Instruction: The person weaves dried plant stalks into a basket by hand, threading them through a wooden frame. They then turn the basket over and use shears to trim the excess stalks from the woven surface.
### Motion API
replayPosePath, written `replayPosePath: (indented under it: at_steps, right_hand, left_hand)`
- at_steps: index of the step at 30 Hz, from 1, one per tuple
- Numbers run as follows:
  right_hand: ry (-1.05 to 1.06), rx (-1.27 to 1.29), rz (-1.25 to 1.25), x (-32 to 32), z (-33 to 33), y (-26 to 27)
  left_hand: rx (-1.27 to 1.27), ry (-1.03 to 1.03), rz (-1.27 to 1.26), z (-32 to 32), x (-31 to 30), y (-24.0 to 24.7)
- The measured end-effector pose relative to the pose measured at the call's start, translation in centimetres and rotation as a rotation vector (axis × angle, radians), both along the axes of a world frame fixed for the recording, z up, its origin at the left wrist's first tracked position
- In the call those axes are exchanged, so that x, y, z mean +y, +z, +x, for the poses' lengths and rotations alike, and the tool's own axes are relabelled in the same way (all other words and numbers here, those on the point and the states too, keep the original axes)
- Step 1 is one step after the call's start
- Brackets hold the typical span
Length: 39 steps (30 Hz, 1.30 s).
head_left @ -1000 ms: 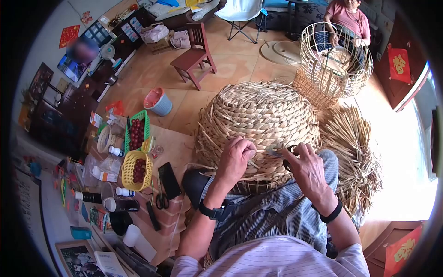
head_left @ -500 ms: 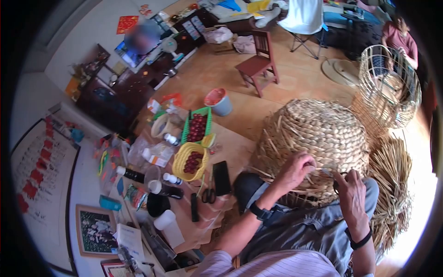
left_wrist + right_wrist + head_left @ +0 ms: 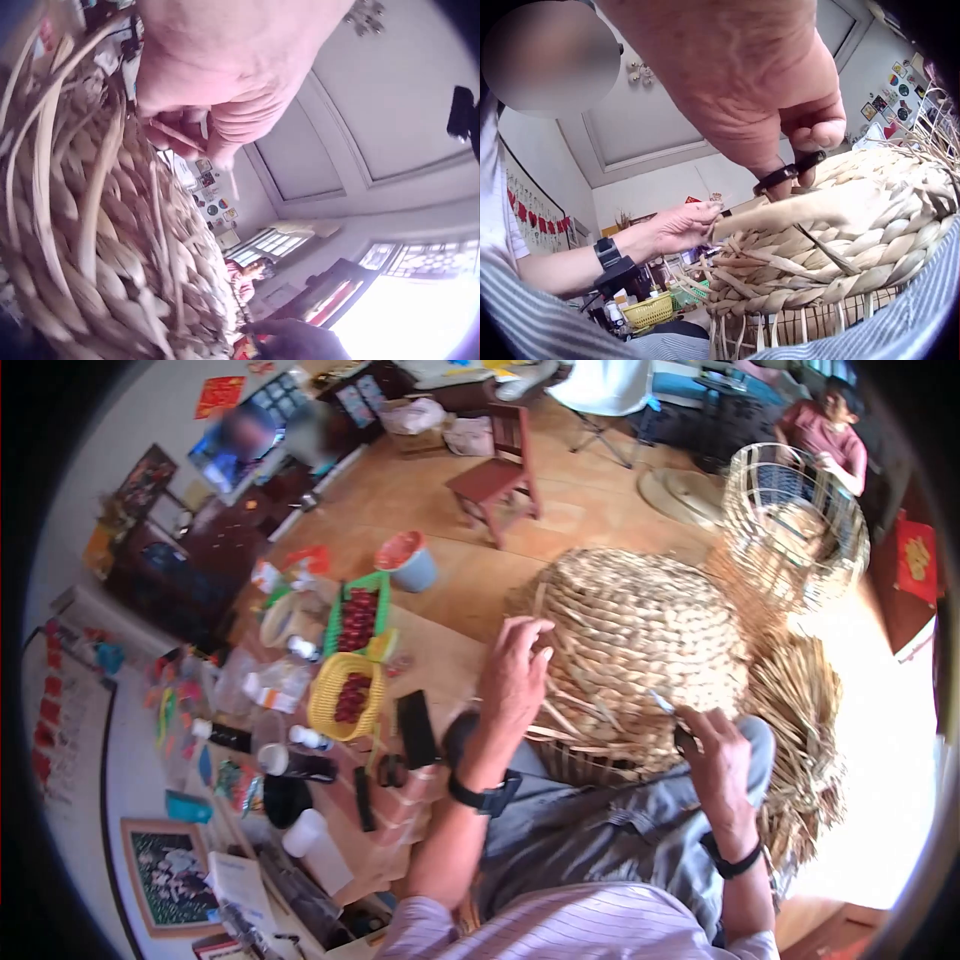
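Observation:
A large basket (image 3: 640, 620) of thick plaited straw stands bottom up before my knees, loose strand ends sticking out along its left side and lower edge. My left hand (image 3: 515, 675) is at the basket's left side. In the left wrist view its thumb and fingers pinch a thin straw strand (image 3: 178, 136). At the basket's lower right, my right hand (image 3: 718, 765) holds black-handled scissors (image 3: 778, 180), fingers through the loops. The blades point toward the weave in the head view.
A bundle of dry straw (image 3: 800, 730) lies right of the basket. On the left, a table holds a yellow basket (image 3: 346, 728) and a green basket (image 3: 335, 615) of red fruit, bottles, and a phone (image 3: 416, 728). A seated person (image 3: 825, 435) is beside an open-framed basket (image 3: 745, 535).
The head view has swung right and partly back. My left hand has moved from the basket's front to its left side, farther from my right hand, which keeps the scissors.

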State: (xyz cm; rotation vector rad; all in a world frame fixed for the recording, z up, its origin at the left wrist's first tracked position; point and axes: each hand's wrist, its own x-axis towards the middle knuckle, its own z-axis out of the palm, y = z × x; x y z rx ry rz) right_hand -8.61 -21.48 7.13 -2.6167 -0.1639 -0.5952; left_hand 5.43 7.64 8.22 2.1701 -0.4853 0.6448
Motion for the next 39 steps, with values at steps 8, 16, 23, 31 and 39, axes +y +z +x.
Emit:
replayPosePath:
  at_steps: [8,16,23,31,39]
  right_hand:
    - [0.058,0.134,-0.091,1.3,1.1,1.9]
    - [0.117,0.086,-0.18,1.2,2.8,1.9]
    - [0.177,0.111,-0.223,1.5,3.0,1.9]
    - [0.214,0.088,-0.264,2.8,3.6,2.6]
    - [0.211,0.044,-0.373,4.1,4.2,2.4]
  left_hand:
    - [0.159,-0.289,0.213,-3.9,-2.8,-1.3]
    - [0.086,-0.193,0.256,-4.1,-3.6,-2.3]
    - [0.193,-0.174,0.159,-3.5,-3.4,-3.7]
    - [0.391,-0.24,-0.091,-2.3,-2.7,-3.8]
    - [0.489,-0.296,-0.159,-2.5,-2.5,-3.9]
